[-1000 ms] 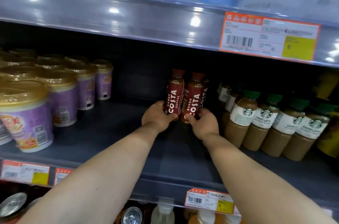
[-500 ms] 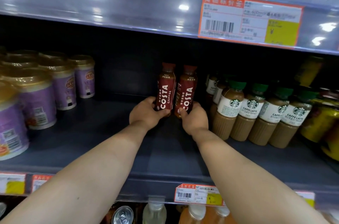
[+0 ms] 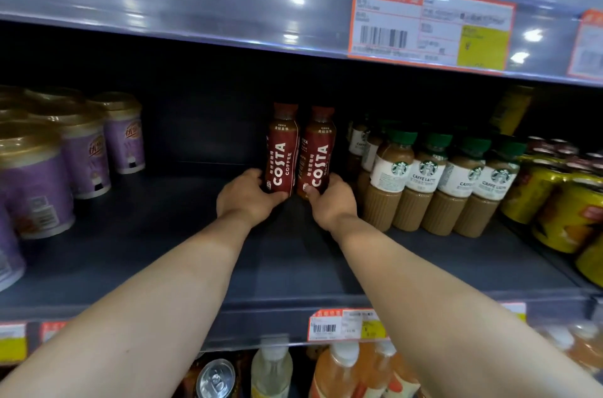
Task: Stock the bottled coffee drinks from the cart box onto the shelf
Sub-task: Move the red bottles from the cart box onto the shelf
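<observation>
- Head view: 2 red Costa coffee bottles stand upright, side by side and touching, deep on the dark shelf [image 3: 163, 244], near the frame's centre.
- The left hand [image 3: 246, 198] grips the left Costa bottle [image 3: 282, 152] low on its body — fingers curled round its far side at 9 o'clock of the bottle, thumb across the front near the base.
- The right hand [image 3: 332, 201] grips the right Costa bottle [image 3: 318, 154] the same way, thumb on the front at about 6 o'clock of the label, fingers wrapped round its side at 3 o'clock.
- Both bare forearms reach in from 7 and 5 o'clock of the frame.
- At 3 o'clock of the pair, just beside them, stands a row of Starbucks latte bottles [image 3: 427, 182] with green caps; more sit behind it.
- Further toward 3 o'clock are yellow cans [image 3: 561, 211], partly cut off by the frame edge.
- At 9 o'clock, well apart from the pair, are purple cups [image 3: 85, 152] with gold lids in rows.
- An orange price tag [image 3: 430, 25] hangs on the upper shelf edge at 1 o'clock; a smaller price label [image 3: 342, 324] sits on the front edge at 6 o'clock.
- Below that edge show a can top [image 3: 217, 378] and pale bottles [image 3: 272, 368], blurred.
</observation>
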Demonstrator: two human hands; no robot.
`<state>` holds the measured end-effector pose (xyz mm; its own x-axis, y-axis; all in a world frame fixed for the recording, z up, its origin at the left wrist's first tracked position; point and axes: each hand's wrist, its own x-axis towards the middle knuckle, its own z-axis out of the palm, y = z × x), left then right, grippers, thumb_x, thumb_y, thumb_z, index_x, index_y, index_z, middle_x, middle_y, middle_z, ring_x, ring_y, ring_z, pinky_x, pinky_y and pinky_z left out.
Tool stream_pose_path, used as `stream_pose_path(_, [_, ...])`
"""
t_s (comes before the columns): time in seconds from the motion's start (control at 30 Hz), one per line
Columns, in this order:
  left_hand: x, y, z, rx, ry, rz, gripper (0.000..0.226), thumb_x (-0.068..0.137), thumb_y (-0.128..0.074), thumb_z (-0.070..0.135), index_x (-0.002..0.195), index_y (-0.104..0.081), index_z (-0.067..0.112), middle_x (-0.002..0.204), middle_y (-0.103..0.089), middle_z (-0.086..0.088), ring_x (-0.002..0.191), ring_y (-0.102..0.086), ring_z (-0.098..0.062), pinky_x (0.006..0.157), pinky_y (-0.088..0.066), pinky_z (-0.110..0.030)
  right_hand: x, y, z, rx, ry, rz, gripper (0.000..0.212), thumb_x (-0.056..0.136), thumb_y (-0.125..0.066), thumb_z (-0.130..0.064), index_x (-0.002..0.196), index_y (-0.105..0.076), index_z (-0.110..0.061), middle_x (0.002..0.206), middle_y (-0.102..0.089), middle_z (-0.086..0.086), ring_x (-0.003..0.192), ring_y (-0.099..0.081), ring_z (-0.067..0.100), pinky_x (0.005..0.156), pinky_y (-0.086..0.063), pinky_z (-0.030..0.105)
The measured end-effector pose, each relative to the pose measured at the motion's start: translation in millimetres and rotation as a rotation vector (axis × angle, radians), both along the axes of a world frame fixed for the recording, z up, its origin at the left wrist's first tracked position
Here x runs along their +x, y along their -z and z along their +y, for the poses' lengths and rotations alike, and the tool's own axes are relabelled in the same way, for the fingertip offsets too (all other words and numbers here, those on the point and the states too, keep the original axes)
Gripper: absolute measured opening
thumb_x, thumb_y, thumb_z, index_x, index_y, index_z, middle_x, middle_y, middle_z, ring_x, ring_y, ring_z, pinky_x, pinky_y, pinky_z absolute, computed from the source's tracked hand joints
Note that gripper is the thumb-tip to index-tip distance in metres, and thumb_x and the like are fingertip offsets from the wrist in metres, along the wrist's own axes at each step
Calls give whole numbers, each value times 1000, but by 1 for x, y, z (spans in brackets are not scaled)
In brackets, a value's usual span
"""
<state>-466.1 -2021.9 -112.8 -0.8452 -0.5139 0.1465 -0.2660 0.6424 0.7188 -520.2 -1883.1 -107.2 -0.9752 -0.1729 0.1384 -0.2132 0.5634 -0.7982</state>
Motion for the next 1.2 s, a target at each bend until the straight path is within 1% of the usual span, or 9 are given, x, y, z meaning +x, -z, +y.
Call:
stream_pose_path(0.13, [17,-20,11,99,7,48,73,73,-80,42,135,-49,18,133,-58,-1,118,-57,-23,94,-47,-32,24,-13,11,-11,-103,-1,47,94,-57,-25,138,-44,-12,133,-54,12,120,-53,25,101,-44,34])
stream_pose_path(0.2, [19,-20,12,98,24,16,74,74,-79,43,136,-47,19,134,-56,-2,120,-56,-24,100,-47,-38,31,-11,10,10,-146,-8,46,95,-55,-22,139,-43,-13,134,-55,10,121,-53,24,98,-42,28])
stream_pose_path(0.37, [46,-28,60,-218,25,-87,64,82,-64,51,137,-45,23,136,-49,-9,123,-47,-32,101,-44,-43,63,-14,60,40,-215,77,43,95,-55,-19,137,-48,-9,134,-58,10,125,-53,28,98,-40,27])
stream_pose_path(0.47, [66,-30,115,-400,-1,-64,66,84,-59,56,138,-44,22,140,-47,-11,127,-43,-35,102,-40,-42,82,-21,118,195,-158,226,46,94,-55,-32,136,-51,-14,132,-58,10,123,-52,31,98,-44,34])
stream_pose_path(0.57, [83,-28,193,-513,3,-42,67,85,-54,60,141,-42,25,143,-45,-8,131,-40,-33,106,-36,-42,102,-21,204,464,-4,351,55,92,-50,-48,139,-46,-19,138,-51,9,128,-43,33,101,-40,42])
stream_pose_path(0.67, [93,-25,287,-563,126,-30,68,83,-53,62,139,-45,25,142,-48,-6,131,-42,-31,108,-36,-43,122,-14,313,632,112,328,63,90,-47,-55,145,-36,-26,150,-37,9,138,-30,33,109,-29,46])
stream_pose_path(0.87, [93,-14,497,-655,438,-18,67,80,-54,65,136,-49,28,136,-52,-6,127,-46,-30,104,-38,-42,154,-9,516,762,293,180,66,92,-44,-57,150,-24,-31,157,-25,11,144,-19,34,115,-21,51])
stream_pose_path(1.03, [81,-1,656,-690,715,-41,71,86,-51,63,144,-37,26,149,-39,-7,138,-33,-29,113,-28,-46,179,9,656,767,493,90,65,94,-43,-56,150,-20,-33,158,-22,10,146,-15,33,117,-17,51])
stream_pose_path(1.2, [63,24,792,-702,935,7,63,86,-50,64,137,-44,27,140,-46,-4,131,-41,-29,108,-34,-45,195,36,784,804,681,-42,64,94,-46,-52,150,-20,-34,156,-25,11,144,-18,34,115,-20,51])
